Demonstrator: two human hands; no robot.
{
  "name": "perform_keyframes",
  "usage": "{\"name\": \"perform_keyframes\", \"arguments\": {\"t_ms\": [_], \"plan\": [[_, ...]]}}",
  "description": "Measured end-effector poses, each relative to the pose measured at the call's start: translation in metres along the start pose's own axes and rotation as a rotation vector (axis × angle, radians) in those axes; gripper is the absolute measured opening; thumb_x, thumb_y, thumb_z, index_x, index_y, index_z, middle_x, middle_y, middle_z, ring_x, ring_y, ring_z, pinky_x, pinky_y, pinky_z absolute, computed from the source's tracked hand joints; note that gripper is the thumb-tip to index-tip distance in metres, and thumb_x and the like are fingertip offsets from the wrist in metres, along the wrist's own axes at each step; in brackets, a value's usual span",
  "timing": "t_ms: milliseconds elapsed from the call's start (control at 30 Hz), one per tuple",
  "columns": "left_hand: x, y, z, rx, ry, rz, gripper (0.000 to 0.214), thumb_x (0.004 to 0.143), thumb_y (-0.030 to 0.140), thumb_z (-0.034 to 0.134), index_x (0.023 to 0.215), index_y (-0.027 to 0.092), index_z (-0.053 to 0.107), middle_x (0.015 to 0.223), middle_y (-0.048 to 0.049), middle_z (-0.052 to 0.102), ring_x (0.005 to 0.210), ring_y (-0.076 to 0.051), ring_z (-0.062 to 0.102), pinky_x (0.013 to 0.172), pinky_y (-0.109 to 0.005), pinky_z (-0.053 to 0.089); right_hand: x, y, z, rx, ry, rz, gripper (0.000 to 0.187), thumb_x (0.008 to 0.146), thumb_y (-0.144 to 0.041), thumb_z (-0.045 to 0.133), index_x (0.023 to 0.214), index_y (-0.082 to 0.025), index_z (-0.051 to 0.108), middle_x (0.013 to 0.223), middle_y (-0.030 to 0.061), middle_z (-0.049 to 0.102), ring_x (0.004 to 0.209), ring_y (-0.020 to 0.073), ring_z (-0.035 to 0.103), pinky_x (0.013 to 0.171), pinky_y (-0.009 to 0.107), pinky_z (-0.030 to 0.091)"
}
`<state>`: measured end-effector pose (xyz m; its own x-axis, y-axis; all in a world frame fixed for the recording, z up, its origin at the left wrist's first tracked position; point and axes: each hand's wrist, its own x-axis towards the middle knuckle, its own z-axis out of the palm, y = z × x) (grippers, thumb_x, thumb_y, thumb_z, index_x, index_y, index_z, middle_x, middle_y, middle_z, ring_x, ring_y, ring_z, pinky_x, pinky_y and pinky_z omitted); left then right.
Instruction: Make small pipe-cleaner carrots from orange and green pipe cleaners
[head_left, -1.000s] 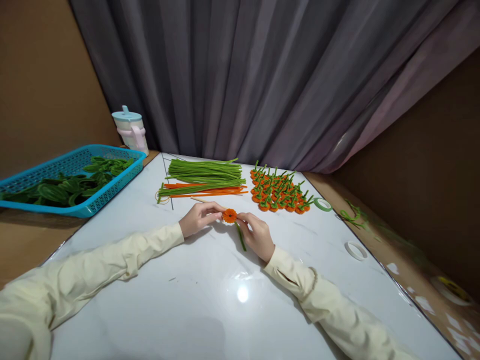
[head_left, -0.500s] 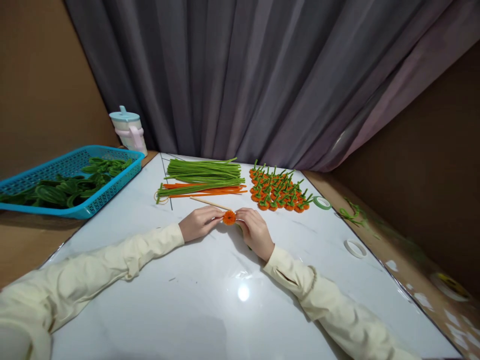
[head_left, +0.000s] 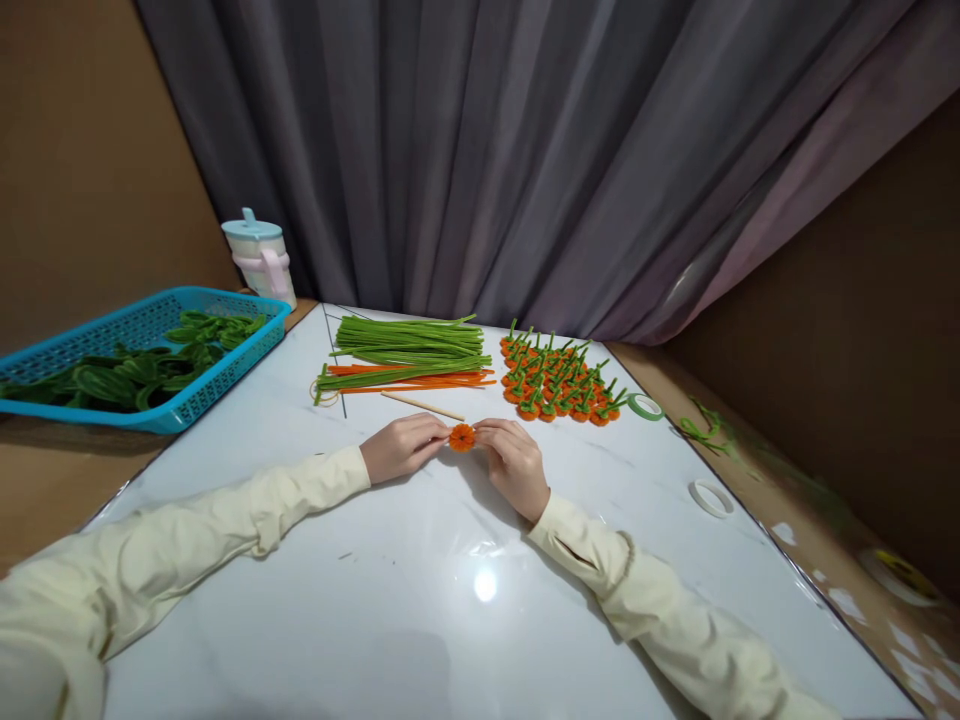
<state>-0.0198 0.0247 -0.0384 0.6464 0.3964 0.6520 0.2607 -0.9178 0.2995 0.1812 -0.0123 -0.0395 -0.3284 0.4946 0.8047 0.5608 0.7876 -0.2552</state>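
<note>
A small orange pipe-cleaner flower (head_left: 462,436) is pinched between both my hands just above the white table (head_left: 420,590). My left hand (head_left: 403,446) grips its left side with closed fingertips. My right hand (head_left: 514,464) is closed on its right side; the green stem is hidden under that hand. Behind them lie a thin wooden stick (head_left: 422,405), a bundle of green pipe cleaners (head_left: 409,343) and several orange ones (head_left: 409,380).
Several finished orange flowers with green stems (head_left: 559,382) lie at the back right. A roll of green tape (head_left: 645,406) and a white tape roll (head_left: 710,497) lie to the right. A blue basket of green leaves (head_left: 142,358) and a lidded cup (head_left: 260,257) stand on the left.
The flower has been turned and drawn between both hands; the green stem that stuck out below the right hand is now hidden under it.
</note>
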Motion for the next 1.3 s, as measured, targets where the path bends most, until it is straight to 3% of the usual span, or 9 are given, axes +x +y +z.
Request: {"name": "perform_keyframes", "arguments": {"t_ms": [133, 300, 400, 600, 867, 1300], "plan": [[0.005, 0.006, -0.006, 0.019, -0.015, -0.101, 0.024, 0.083, 0.018, 0.049, 0.106, 0.014, 0.053, 0.1, -0.0098, 0.063, 0.092, -0.019, 0.057, 0.083, -0.032, 0.044, 0.002, -0.001, 0.001, 0.022, 0.016, 0.046, 0.021, 0.083, -0.005, 0.042, 0.083, -0.019, 0.058, 0.08, 0.0068, 0.065, 0.082, 0.0188, 0.06, 0.069, 0.034, 0.049], [0.007, 0.01, -0.009, 0.096, -0.099, -0.055, 0.051, 0.076, 0.033, 0.06, 0.12, 0.013, 0.045, 0.11, -0.0123, 0.06, 0.099, -0.023, 0.054, 0.087, -0.037, 0.04, 0.003, -0.004, 0.002, 0.049, 0.009, 0.042, 0.02, 0.084, -0.005, 0.043, 0.083, -0.019, 0.057, 0.08, 0.0071, 0.065, 0.082, 0.0189, 0.06, 0.068, 0.034, 0.048], [0.005, 0.007, -0.005, 0.167, -0.07, 0.039, 0.043, 0.079, 0.037, 0.059, 0.114, 0.014, 0.05, 0.102, -0.0104, 0.062, 0.095, -0.021, 0.055, 0.085, -0.036, 0.04, 0.003, -0.007, 0.001, 0.064, -0.012, 0.012, 0.022, 0.083, -0.003, 0.042, 0.082, -0.02, 0.057, 0.079, 0.006, 0.065, 0.082, 0.0184, 0.06, 0.069, 0.034, 0.047], [0.002, 0.004, -0.002, 0.203, 0.029, 0.143, 0.025, 0.085, 0.03, 0.053, 0.103, 0.012, 0.055, 0.086, -0.0089, 0.064, 0.08, -0.018, 0.056, 0.074, -0.031, 0.044, 0.003, -0.01, -0.001, 0.078, -0.037, -0.022, 0.023, 0.083, -0.002, 0.04, 0.085, -0.019, 0.055, 0.079, 0.0065, 0.064, 0.083, 0.0191, 0.059, 0.068, 0.034, 0.045], [0.003, 0.004, -0.004, 0.138, 0.035, 0.111, 0.029, 0.084, 0.032, 0.053, 0.106, 0.013, 0.055, 0.089, -0.0103, 0.064, 0.083, -0.019, 0.055, 0.076, -0.033, 0.046, 0.006, -0.011, -0.006, 0.115, -0.091, 0.062, 0.02, 0.082, -0.01, 0.047, 0.099, -0.019, 0.049, 0.09, 0.0078, 0.06, 0.086, 0.0201, 0.056, 0.073, 0.035, 0.044], [0.003, 0.004, -0.004, 0.071, 0.029, 0.088, 0.033, 0.085, 0.032, 0.052, 0.112, 0.013, 0.052, 0.098, -0.0126, 0.063, 0.094, -0.021, 0.056, 0.082, -0.036, 0.045, 0.009, -0.013, -0.013, 0.024, -0.153, 0.029, 0.014, 0.08, -0.017, 0.046, 0.093, -0.017, 0.051, 0.079, 0.006, 0.06, 0.079, 0.0214, 0.053, 0.072, 0.039, 0.037]]}}
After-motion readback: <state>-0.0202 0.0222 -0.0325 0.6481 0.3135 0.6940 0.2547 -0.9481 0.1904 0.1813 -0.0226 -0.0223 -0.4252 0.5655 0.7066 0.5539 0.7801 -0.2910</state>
